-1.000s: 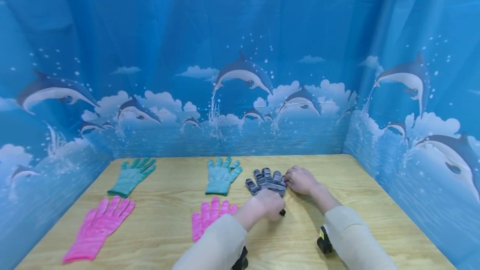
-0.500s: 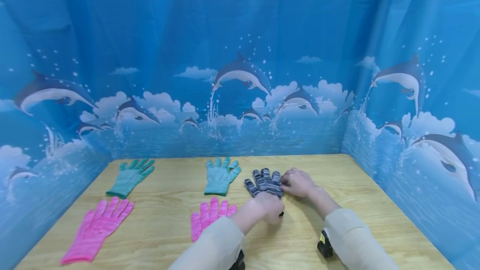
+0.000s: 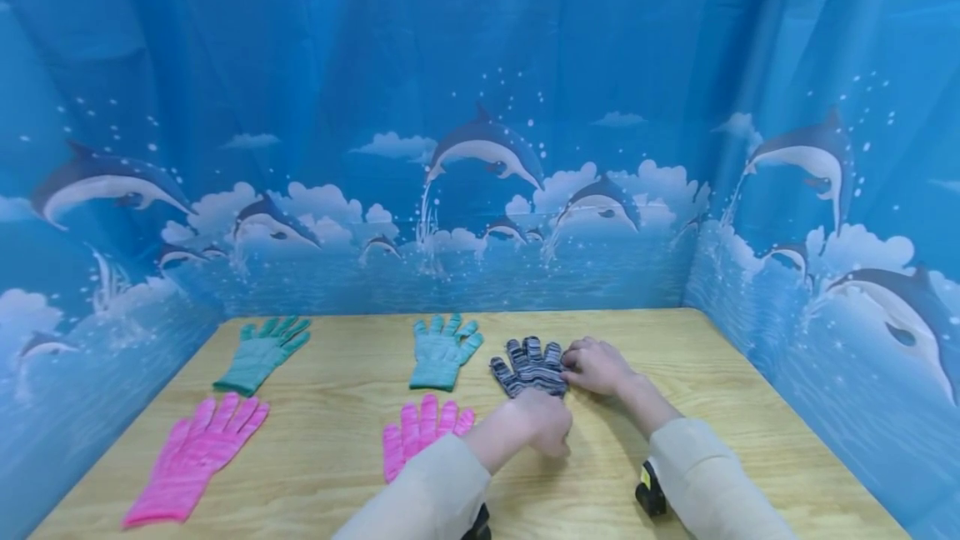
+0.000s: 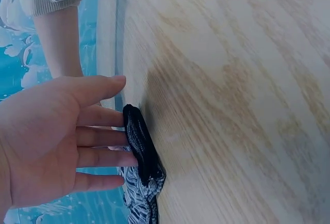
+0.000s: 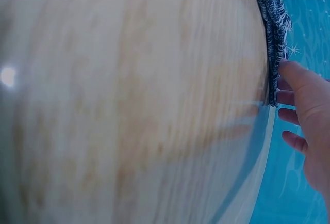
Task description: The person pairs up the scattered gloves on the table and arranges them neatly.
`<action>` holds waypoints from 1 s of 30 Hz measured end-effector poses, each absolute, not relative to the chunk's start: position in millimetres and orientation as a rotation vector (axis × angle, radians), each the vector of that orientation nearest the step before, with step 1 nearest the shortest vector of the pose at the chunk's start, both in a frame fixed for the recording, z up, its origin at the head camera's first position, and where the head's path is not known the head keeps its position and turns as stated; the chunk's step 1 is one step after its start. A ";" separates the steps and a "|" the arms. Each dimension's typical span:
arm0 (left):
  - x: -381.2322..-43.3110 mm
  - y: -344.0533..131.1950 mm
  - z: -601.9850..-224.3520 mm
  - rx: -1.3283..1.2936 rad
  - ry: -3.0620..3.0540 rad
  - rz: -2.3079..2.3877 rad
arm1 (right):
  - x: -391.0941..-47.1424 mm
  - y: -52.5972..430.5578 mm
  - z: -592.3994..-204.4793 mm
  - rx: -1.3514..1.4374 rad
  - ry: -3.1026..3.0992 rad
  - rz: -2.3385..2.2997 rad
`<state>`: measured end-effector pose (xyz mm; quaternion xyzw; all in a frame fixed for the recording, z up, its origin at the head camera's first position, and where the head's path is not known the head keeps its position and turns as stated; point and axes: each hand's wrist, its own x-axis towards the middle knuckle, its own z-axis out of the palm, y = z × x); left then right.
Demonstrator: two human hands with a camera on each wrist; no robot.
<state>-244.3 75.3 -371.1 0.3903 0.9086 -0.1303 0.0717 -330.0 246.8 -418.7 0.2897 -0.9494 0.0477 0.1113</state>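
A black-and-white striped glove (image 3: 536, 373) lies on the table in the head view, with its fingers pointing away from me. Just above its black cuff (image 4: 142, 144) is my left hand (image 4: 49, 139), the fingers straight and the thumb apart; whether the fingertips touch the cuff is unclear. At the glove's right edge my right hand (image 3: 597, 367) pinches the outer glove finger, its thumb on the near side and fingertips partly hidden behind the knit in the right wrist view. The left hand covers part of the glove's lower end in the head view.
Two green gloves, one at the left (image 3: 258, 354) and one nearer the middle (image 3: 442, 354), lie at the back of the wooden table (image 3: 322, 457). In front are two pink gloves, one left (image 3: 198, 457) and one partly under my left sleeve (image 3: 420, 432). A dolphin-print curtain (image 3: 480, 257) encloses the table.
My left hand has let go of the black cuff, its fingers coming up slightly. My right hand has shifted slightly left and down along the striped glove's edge. The other gloves have not moved.
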 end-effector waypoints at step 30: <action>-258.3 53.1 -369.9 1.204 2.686 -0.113 | -322.6 232.9 -406.3 0.831 -2.833 0.254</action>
